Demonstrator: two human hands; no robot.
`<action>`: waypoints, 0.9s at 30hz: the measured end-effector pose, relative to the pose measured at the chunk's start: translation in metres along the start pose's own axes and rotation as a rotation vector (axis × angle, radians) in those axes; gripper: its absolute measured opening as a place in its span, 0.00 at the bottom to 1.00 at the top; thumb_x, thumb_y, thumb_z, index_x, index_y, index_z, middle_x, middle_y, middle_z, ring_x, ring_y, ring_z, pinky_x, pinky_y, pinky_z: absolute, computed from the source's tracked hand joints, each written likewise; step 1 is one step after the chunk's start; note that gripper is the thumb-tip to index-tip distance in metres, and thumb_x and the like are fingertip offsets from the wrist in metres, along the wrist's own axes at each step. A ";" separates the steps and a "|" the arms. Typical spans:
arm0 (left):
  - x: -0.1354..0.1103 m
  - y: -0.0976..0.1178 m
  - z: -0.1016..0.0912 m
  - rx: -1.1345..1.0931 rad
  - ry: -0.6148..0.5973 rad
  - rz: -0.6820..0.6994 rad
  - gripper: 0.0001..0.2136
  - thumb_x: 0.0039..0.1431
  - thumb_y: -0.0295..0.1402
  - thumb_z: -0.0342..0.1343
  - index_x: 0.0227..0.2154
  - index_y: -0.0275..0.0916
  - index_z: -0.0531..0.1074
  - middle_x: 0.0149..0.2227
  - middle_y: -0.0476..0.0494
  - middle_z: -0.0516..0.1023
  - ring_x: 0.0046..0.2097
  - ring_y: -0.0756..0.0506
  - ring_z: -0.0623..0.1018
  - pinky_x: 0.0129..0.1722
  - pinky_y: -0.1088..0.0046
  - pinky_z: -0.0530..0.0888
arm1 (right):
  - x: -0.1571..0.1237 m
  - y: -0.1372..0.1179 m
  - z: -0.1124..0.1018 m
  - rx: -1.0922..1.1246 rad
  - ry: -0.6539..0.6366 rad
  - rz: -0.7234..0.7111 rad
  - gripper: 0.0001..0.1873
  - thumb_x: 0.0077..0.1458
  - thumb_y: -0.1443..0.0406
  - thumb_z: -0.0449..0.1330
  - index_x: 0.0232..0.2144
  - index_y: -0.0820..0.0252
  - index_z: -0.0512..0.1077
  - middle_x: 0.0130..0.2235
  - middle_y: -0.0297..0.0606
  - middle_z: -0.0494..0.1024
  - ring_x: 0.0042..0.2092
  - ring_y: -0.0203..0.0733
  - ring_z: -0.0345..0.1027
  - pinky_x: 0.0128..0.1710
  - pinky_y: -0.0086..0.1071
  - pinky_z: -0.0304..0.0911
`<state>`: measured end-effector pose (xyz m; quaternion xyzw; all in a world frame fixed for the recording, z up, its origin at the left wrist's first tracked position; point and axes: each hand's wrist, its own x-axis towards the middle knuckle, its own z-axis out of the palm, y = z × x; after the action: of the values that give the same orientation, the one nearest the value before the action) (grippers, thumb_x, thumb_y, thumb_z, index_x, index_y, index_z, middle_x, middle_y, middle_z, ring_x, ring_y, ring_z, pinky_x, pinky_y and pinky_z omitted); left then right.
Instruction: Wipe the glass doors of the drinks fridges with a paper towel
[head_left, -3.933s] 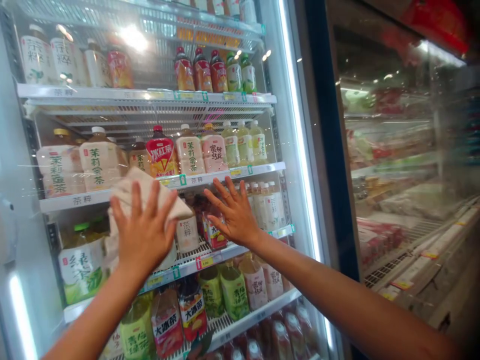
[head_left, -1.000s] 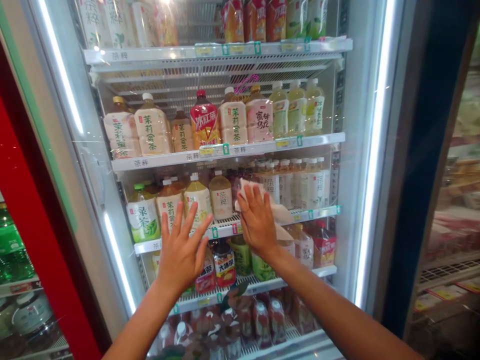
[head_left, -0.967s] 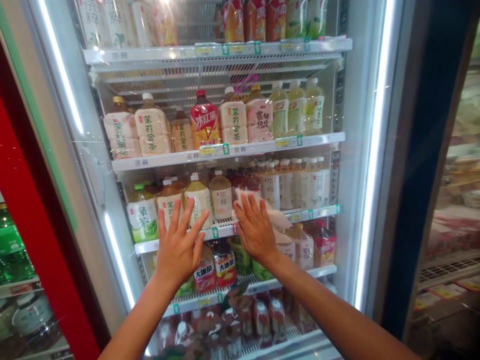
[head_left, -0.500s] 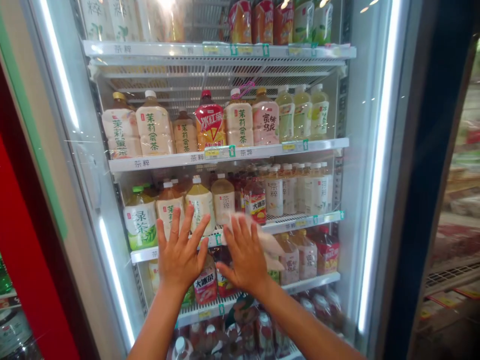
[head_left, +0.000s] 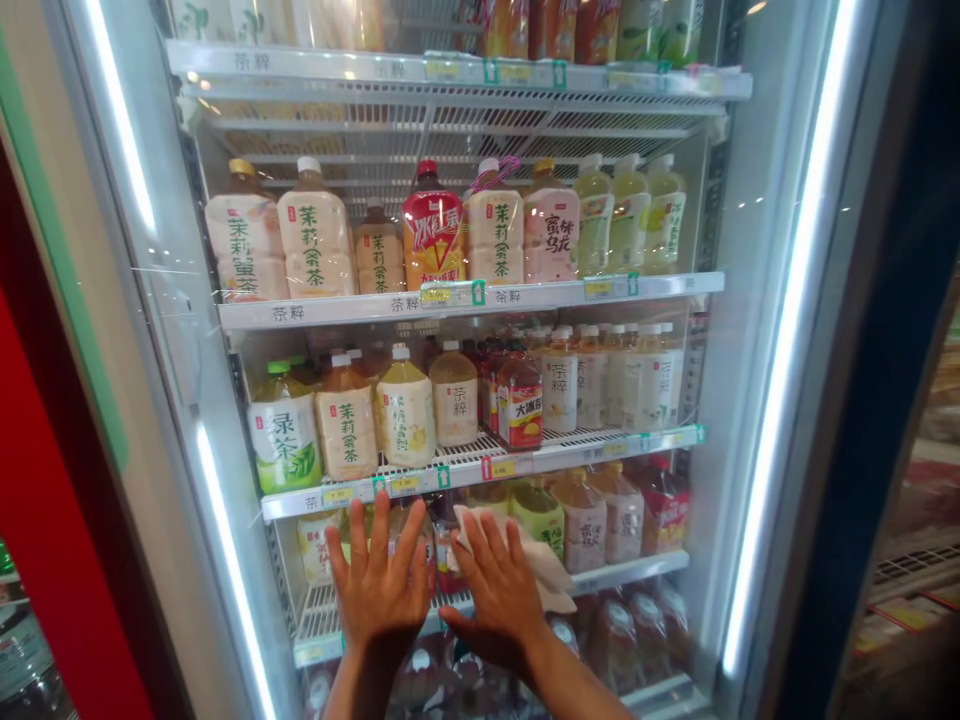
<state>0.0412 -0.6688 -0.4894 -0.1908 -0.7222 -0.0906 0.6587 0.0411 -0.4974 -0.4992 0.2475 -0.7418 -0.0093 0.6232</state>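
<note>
My left hand (head_left: 382, 575) lies spread, palm forward, against the glass door (head_left: 420, 130) of an upright drinks fridge. Nothing is in its fingers. Beside it, my right hand (head_left: 501, 580) presses a thin white cloth (head_left: 551, 572) flat to the same glass, fingers stretched out over it. One corner of the cloth sticks out to the right of the hand. Both hands are level with the lower shelf of bottles, below the price strip (head_left: 480, 470). My palms are hidden.
Behind the glass stand rows of tea bottles, among them a green-capped bottle (head_left: 283, 430) and a red-labelled bottle (head_left: 435, 225). Bright light strips (head_left: 787, 330) run down both sides. A red panel (head_left: 60, 520) is at the left, and another shelf display (head_left: 900, 520) at the right.
Both hands have slid down the glass from the green-capped bottle's shelf to below its price strip. The cloth has gone down with my right hand. The view has shifted slightly.
</note>
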 end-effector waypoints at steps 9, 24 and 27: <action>-0.022 0.006 0.003 0.037 0.000 -0.030 0.33 0.60 0.32 0.60 0.67 0.53 0.58 0.73 0.47 0.50 0.75 0.38 0.49 0.73 0.47 0.45 | 0.058 0.011 -0.002 0.030 0.060 0.168 0.42 0.69 0.47 0.37 0.74 0.66 0.37 0.75 0.49 0.41 0.75 0.57 0.33 0.72 0.60 0.36; -0.022 0.008 -0.002 -0.004 -0.046 -0.093 0.36 0.59 0.30 0.61 0.67 0.58 0.56 0.74 0.52 0.48 0.75 0.40 0.48 0.74 0.49 0.42 | 0.022 0.022 -0.004 0.007 0.040 0.201 0.43 0.68 0.49 0.46 0.74 0.65 0.36 0.75 0.48 0.39 0.76 0.59 0.30 0.71 0.63 0.39; -0.021 0.008 -0.003 0.007 -0.054 -0.083 0.36 0.59 0.30 0.61 0.68 0.57 0.56 0.74 0.53 0.47 0.75 0.41 0.47 0.74 0.50 0.42 | -0.040 0.001 0.004 -0.009 -0.025 0.147 0.46 0.65 0.53 0.53 0.74 0.67 0.39 0.75 0.50 0.40 0.75 0.60 0.31 0.71 0.63 0.42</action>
<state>0.0486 -0.6660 -0.5106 -0.1606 -0.7472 -0.1102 0.6354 0.0408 -0.4823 -0.5361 0.1895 -0.7657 0.0302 0.6139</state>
